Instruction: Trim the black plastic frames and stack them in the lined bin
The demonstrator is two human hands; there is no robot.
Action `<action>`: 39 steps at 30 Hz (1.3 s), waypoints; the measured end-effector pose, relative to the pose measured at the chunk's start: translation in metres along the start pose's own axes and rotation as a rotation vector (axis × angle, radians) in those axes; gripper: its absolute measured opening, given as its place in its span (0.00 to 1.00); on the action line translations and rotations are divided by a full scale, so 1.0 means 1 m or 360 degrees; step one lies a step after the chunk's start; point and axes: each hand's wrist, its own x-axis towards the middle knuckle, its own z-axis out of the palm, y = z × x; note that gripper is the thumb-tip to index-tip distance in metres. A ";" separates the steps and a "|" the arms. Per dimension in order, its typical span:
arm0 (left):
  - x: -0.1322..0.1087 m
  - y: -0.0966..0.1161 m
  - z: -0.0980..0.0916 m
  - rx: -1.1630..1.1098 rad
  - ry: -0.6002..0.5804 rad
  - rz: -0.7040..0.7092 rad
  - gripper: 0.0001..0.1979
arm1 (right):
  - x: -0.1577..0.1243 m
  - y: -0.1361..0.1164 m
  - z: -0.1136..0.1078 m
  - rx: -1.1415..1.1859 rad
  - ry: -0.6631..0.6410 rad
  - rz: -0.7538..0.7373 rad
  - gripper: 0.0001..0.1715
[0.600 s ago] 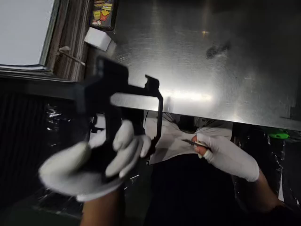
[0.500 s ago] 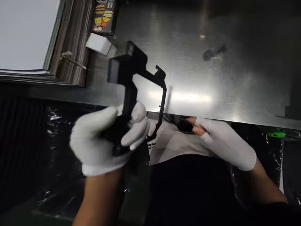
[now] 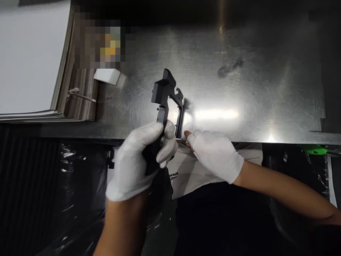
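Note:
My left hand point(image 3: 135, 160), in a white glove, is closed around a black plastic frame point(image 3: 162, 93). The frame stands tilted upward from my fist, with a blocky end at the top, small pegs along its sides and an opening through its middle. My right hand point(image 3: 215, 153), in a white glove with bare fingertips, is closed just right of the frame's lower far side. Its fingers are curled toward that side; whether they touch it I cannot tell. Anything inside the right hand is hidden.
A scratched metal table point(image 3: 279, 89) spans the view beyond my hands. On its left lie a tied stack of cardboard sheets point(image 3: 82, 96) and a small white block point(image 3: 107, 75). Something bright green point(image 3: 315, 149) sits below the table edge at right. Black plastic sheeting point(image 3: 82, 177) hangs at left.
The frame has turned and moved slightly right and down in my left hand. My right hand has come left, close to the frame, from over my lap.

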 end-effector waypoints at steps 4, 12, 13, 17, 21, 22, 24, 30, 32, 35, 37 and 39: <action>0.000 0.000 -0.003 -0.0039 -0.0026 -0.0024 0.17 | 0.010 0.006 -0.006 0.0033 -0.0066 0.0069 0.24; -0.001 0.002 -0.003 -0.0010 -0.0002 -0.0059 0.17 | 0.027 0.021 -0.021 0.0165 -0.0299 0.0204 0.22; -0.001 0.002 -0.003 -0.0004 -0.0006 -0.0057 0.17 | 0.029 0.024 -0.023 0.0164 -0.0283 0.0239 0.22; -0.002 0.001 -0.004 -0.0007 -0.0014 -0.0053 0.17 | 0.030 0.027 -0.027 0.0202 -0.0250 0.0287 0.20; -0.002 0.001 -0.004 0.0003 -0.0024 -0.0066 0.17 | 0.023 0.020 -0.027 0.0286 -0.0337 0.0125 0.17; -0.001 0.002 -0.004 0.0022 -0.0023 -0.0058 0.17 | 0.022 0.018 -0.027 0.0275 -0.0340 0.0106 0.17; -0.001 0.002 -0.004 0.0063 -0.0022 -0.0042 0.16 | 0.021 0.015 -0.028 0.0237 -0.0344 0.0106 0.18; 0.000 0.003 -0.005 0.0116 -0.0055 -0.0013 0.17 | 0.027 0.015 -0.031 0.0294 -0.0403 0.0132 0.17; 0.000 0.002 -0.005 0.0109 -0.0073 -0.0015 0.17 | 0.029 0.017 -0.032 0.0254 -0.0381 0.0162 0.16; 0.000 0.001 -0.005 0.0083 -0.0083 -0.0011 0.17 | 0.030 0.022 -0.034 0.0186 -0.0323 0.0265 0.17; 0.001 0.001 -0.004 0.0053 -0.0102 0.0007 0.17 | 0.030 0.027 -0.035 0.0198 -0.0276 0.0341 0.18; 0.002 0.001 -0.005 -0.0021 -0.0101 -0.0009 0.17 | 0.029 0.033 -0.036 0.0207 -0.0221 0.0420 0.18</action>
